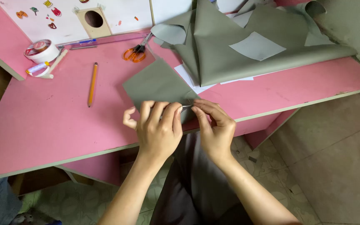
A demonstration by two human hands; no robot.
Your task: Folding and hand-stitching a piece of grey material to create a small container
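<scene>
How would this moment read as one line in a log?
left hand: pinching grey sheet edge | right hand: pinching same edge | scissors, pencil: untouched on pink table

The fingers [168, 109] are covering the grey sheet's [155, 83] near edge; something small pinched there is staying too tiny to identify.

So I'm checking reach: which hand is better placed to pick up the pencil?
Left, probably. The left hand is nearer the pencil, which lies to its left; the right hand would cross over.
</scene>
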